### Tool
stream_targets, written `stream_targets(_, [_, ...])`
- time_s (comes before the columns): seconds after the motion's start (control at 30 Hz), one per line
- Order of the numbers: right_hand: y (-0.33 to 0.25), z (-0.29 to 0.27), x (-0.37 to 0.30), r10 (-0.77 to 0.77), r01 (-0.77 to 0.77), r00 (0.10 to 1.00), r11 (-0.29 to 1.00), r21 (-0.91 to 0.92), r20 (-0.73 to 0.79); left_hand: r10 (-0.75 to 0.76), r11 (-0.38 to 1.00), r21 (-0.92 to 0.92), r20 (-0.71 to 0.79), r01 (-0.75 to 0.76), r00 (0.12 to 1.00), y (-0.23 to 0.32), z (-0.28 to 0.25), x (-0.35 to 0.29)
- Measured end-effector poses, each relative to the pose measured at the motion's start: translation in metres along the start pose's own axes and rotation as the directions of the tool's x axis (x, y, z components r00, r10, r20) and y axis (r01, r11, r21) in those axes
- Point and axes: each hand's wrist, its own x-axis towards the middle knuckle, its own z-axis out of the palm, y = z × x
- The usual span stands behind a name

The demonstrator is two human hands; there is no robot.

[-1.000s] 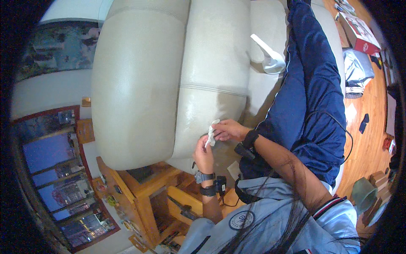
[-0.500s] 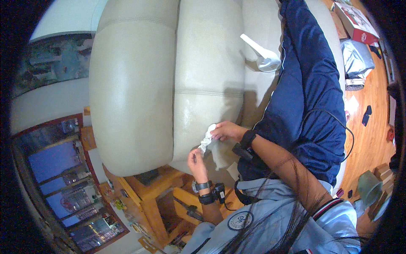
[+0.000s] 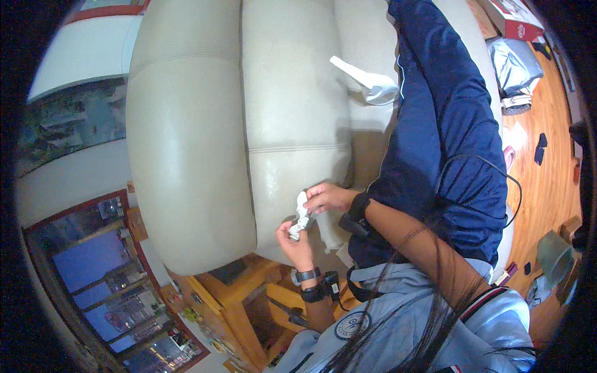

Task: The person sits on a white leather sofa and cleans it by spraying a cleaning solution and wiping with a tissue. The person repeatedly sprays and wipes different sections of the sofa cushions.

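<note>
A crumpled, twisted white strip (image 3: pixel 302 217), paper or cloth, is stretched between my two hands above the couch seat. My left hand (image 3: pixel 293 244) pinches its lower end, fingers curled around it. At the upper end, the thumb and fingers of my right hand (image 3: pixel 326 198) are closed on it, and a rounded white tip sticks out past them. Both wrists wear black straps with small devices. Farther off, beside my leg, a white object with a long flat handle and a wide rounded end (image 3: pixel 378 90) lies on the couch.
I sit on a beige leather couch (image 3: pixel 295 87), legs in navy trousers (image 3: pixel 429 143) stretched out. Wooden furniture (image 3: pixel 230 292) stands at the lower left. A black cable (image 3: pixel 511 180) loops over my leg. Silver bag (image 3: pixel 513 65), red-and-white box (image 3: pixel 513 18) and dark sock-like item (image 3: pixel 541 149) lie to the right.
The view has shifted slightly. My hands keep hold of the white strip, which now hangs more upright and looks more bunched near my left hand.
</note>
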Motion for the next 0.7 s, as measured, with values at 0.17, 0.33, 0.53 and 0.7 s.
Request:
stream_targets(0.17, [-0.003,0.001,-0.004,-0.036,0.036,0.999,0.999,0.041,0.01,0.02,0.991,-0.132,0.078,-0.01,0.997,0.022,0.007,-0.003])
stream_targets(0.33, [-0.003,0.0,-0.002,-0.052,0.051,0.998,0.998,0.046,0.018,-0.016,0.962,-0.271,0.036,0.025,0.999,0.028,0.011,-0.002])
stream_targets(0.53, [-0.001,0.003,0.0,-0.036,0.026,0.991,0.997,0.078,0.131,-0.005,0.973,0.232,0.076,-0.013,0.997,0.028,0.007,0.003])
stream_targets(0.7, [-0.002,0.006,-0.002,0.09,-0.106,0.983,0.99,0.096,0.161,0.028,1.0,-0.006,-0.02,-0.028,0.999,0.021,0.017,0.003])
